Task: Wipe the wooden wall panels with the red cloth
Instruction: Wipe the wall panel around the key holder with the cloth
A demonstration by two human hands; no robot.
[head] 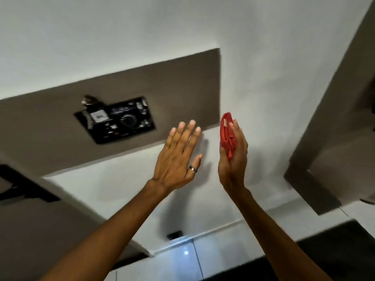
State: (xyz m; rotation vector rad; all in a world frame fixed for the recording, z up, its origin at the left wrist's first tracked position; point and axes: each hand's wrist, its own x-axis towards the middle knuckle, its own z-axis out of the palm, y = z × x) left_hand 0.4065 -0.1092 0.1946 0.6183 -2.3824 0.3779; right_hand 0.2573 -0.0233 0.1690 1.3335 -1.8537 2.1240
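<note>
Cloth (pixel 227 134), red and bunched, gripped in right hand (pixel 233 159) at centre right of frame, left hand (pixel 178 157) spread flat and empty beside it; wiping seemingly between strokes, next needing cloth pressed onto brown panel (pixel 50 122) at left.
</note>
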